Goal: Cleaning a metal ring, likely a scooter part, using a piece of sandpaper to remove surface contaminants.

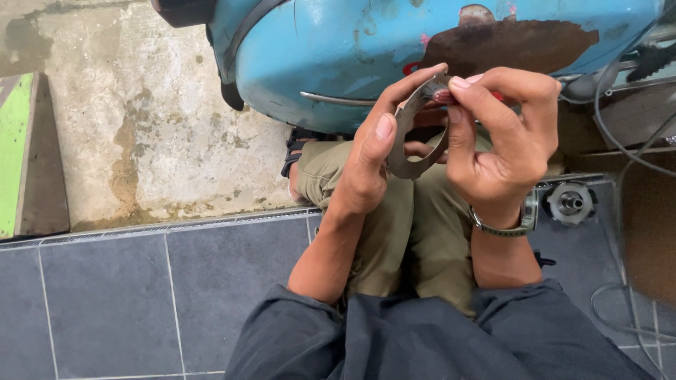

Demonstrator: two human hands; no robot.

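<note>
A light-blue scooter body (366, 49), rusted brown in a patch at the upper right of the frame, filled the top centre, standing over stained concrete floor (141, 119) at upper left and grey floor tiles (105, 295) along the bottom. The person crouched before it in olive trousers (415, 232).

At centre frame, both hands were raised around a curved grey metal strip (408, 165), bent into an open loop. The left hand (370, 155) was closed about the loop's left side, thumb pressed to its outer face and forefinger stretched along the top. The right hand (503, 144), a watch (517, 222) at its wrist, pinched the loop's upper end between thumb and fingertips, where a small reddish piece (440, 93) sat; what that piece was could not be told.

The strip looked thin, light and springy rather than fragile, with edges likely sharp, so its flat faces seemed the safest hold.

A small round metal part (570, 203) lay on the tiles at right.
</note>
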